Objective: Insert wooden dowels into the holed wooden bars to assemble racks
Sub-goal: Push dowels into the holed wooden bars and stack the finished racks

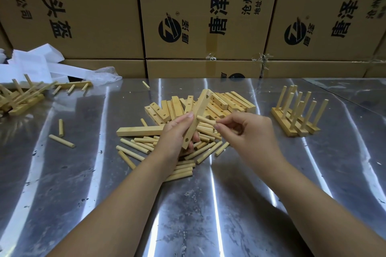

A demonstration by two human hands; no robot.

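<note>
Your left hand (175,135) curls its fingers round the lower half of a holed bar (199,108), which is lifted off the steel table (208,215) and tilted with its top end toward 1 o'clock. Your right hand (248,129) pinches a dowel (205,120) between thumb and forefinger, its far end meeting the bar's middle (how deep it sits, I cannot tell). Loose dowels (183,170) lie heaped beneath both hands, and spare bars (221,106) are piled just beyond them at 12 o'clock. Finished racks (293,130) stand pegs-up at 3 o'clock, well apart from the heap. More racks (23,98) lie jumbled at 10 o'clock. Cardboard boxes (198,16) wall off the far edge.
</note>
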